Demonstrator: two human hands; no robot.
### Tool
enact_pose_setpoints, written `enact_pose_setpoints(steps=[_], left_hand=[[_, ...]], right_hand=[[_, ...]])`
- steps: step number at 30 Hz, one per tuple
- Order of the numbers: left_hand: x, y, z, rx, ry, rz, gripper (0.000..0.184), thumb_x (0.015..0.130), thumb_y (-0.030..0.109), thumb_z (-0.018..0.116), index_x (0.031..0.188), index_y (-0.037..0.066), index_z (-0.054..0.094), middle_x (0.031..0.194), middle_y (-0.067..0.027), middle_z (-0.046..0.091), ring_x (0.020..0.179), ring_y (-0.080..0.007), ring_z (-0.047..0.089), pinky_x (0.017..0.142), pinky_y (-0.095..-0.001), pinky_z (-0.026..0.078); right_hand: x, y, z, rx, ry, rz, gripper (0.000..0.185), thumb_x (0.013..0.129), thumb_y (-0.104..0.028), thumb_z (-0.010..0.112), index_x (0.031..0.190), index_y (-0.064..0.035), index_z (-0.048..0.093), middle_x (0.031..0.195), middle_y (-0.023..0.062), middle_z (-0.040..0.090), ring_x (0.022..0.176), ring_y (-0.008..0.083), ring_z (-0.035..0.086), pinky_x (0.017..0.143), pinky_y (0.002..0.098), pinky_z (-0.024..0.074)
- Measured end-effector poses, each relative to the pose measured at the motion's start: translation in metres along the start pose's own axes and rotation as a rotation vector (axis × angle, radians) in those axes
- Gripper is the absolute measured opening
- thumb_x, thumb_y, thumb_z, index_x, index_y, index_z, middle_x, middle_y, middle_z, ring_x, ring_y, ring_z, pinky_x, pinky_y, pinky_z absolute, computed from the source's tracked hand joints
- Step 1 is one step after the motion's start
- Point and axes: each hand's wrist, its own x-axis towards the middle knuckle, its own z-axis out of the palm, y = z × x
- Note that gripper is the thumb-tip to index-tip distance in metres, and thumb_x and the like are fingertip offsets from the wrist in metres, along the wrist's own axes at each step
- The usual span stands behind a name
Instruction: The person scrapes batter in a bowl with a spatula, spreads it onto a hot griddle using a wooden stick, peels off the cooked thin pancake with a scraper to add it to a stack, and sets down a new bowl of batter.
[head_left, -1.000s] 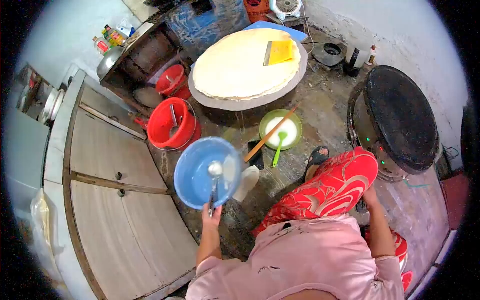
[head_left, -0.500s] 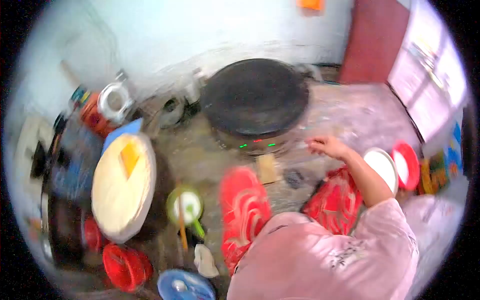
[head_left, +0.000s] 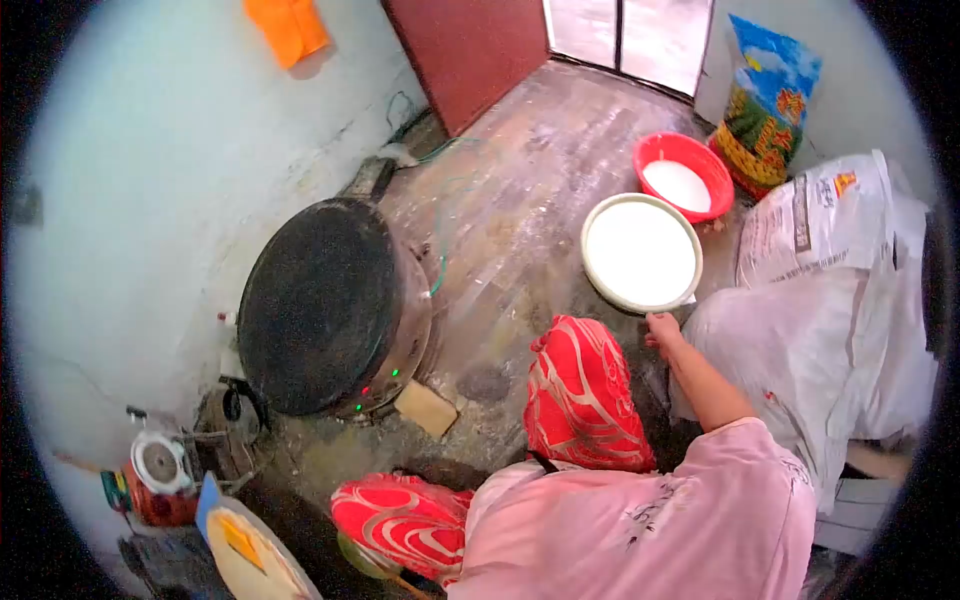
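Observation:
My right hand (head_left: 661, 330) is at the near edge of a pale basin (head_left: 596, 278), its fingers curled against the rim. White liquid (head_left: 640, 250) fills much of this basin. Just behind it, a red basin (head_left: 722, 165) holds more white liquid (head_left: 677, 185). Left of my knees stands a round black griddle (head_left: 320, 300), its flat plate bare and small lights lit on its front. A tan block (head_left: 427, 408) lies on the floor beside it. My left hand is out of sight.
White sacks (head_left: 800, 340) crowd the right side, with a blue and yellow bag (head_left: 765, 110) behind them. A red door panel (head_left: 470, 50) stands at the back. At lower left are a round stack of pale sheets (head_left: 275, 570) and a white-rimmed device (head_left: 160, 462).
The view has swung right, bringing the basins and sacks nearer the middle. My right hand has moved from near the griddle's front to the pale basin's rim.

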Motion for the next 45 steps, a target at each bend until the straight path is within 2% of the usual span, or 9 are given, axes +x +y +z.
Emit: enact_pose_setpoints(steps=[2,3,5,12,19,29,31,41,45], left_hand=[[0.03,0.068,0.034,-0.231,-0.191,0.02,0.063,0.084,0.041,0.055,0.134,0.008,0.032,0.136,-0.0168,0.032,0.118,-0.0396,0.037,0.1,-0.0457,0.027],[0.04,0.094,0.073,-0.452,-0.123,0.158,0.045,0.089,0.023,0.051,0.125,0.0,0.039,0.124,-0.0182,0.046,0.105,-0.0285,0.049,0.085,-0.0344,0.044],[0.048,0.205,0.077,-0.566,-0.417,0.158,0.042,0.093,0.02,0.039,0.131,0.003,0.034,0.137,-0.0159,0.025,0.12,-0.0279,0.034,0.095,-0.0391,0.032],[-0.085,0.445,0.156,-1.205,-1.327,0.128,0.04,0.084,0.013,0.049,0.121,0.0,0.044,0.129,-0.0107,0.037,0.116,-0.0226,0.04,0.099,-0.0353,0.029],[-0.278,0.61,0.211,-0.905,-2.383,-0.958,0.064,0.085,0.047,0.046,0.132,0.004,0.034,0.135,-0.011,0.036,0.12,-0.0267,0.036,0.097,-0.0404,0.031],[-0.385,0.684,0.22,-0.911,-2.507,-1.434,0.061,0.091,0.047,0.028,0.121,-0.004,0.04,0.116,-0.0144,0.046,0.107,-0.0278,0.041,0.097,-0.04,0.028],[-0.383,0.679,0.222,-0.838,-2.324,-1.564,0.06,0.092,0.047,0.026,0.119,-0.005,0.043,0.114,-0.0136,0.049,0.105,-0.0274,0.042,0.095,-0.0393,0.029],[-0.295,0.589,0.22,-0.742,-1.901,-1.81,0.055,0.09,0.039,0.03,0.121,-0.006,0.04,0.13,-0.0173,0.035,0.114,-0.0288,0.037,0.098,-0.0422,0.03],[-0.226,0.536,0.216,-0.971,-1.792,-1.914,0.053,0.09,0.037,0.027,0.108,-0.008,0.048,0.11,-0.0188,0.053,0.106,-0.0313,0.046,0.1,-0.0455,0.028]], right_hand=[[0.03,0.023,-0.015,-0.127,0.2,-0.165,0.03,0.08,-0.028,0.055,0.091,-0.0004,0.059,0.074,0.012,0.061,0.065,0.0222,0.058,0.059,0.0333,0.0475],[0.03,0.018,-0.021,-0.281,0.384,-0.347,0.031,0.079,-0.028,0.056,0.089,0.0009,0.06,0.076,0.0153,0.063,0.069,0.0266,0.06,0.065,0.0361,0.0483],[0.056,0.006,-0.049,-0.298,0.48,-0.389,0.032,0.077,-0.028,0.057,0.086,0.0027,0.062,0.084,0.0216,0.063,0.082,0.0357,0.06,0.074,0.039,0.0464],[0.145,-0.031,-0.118,-0.228,0.493,-0.117,0.048,0.083,-0.039,0.047,0.1,0.0046,0.058,0.105,0.026,0.056,0.098,0.0357,0.055,0.085,0.0408,0.0413],[0.295,0.038,-0.15,-0.188,0.397,-0.102,0.061,0.087,-0.053,0.038,0.106,0.0012,0.059,0.096,0.0159,0.062,0.09,0.0245,0.058,0.081,0.036,0.042],[0.252,-0.046,-0.143,-0.117,0.312,-0.114,0.056,0.088,-0.05,0.04,0.106,-0.0005,0.059,0.093,0.0085,0.061,0.088,0.0168,0.055,0.078,0.0304,0.0423],[0.23,-0.061,-0.126,0.399,0.323,0.085,0.054,0.089,-0.05,0.04,0.097,-0.0012,0.06,0.088,0.0066,0.06,0.083,0.0166,0.054,0.075,0.0309,0.0426],[0.17,-0.07,-0.041,0.72,0.158,-0.04,0.051,0.088,-0.052,0.041,0.066,-0.0084,0.054,0.062,0.0012,0.05,0.058,0.0136,0.045,0.056,0.03,0.0393],[0.129,-0.114,-0.001,0.644,-0.012,-0.161,0.051,0.09,-0.05,0.038,0.068,-0.0075,0.055,0.064,0.0014,0.052,0.058,0.0132,0.046,0.053,0.03,0.0396]])
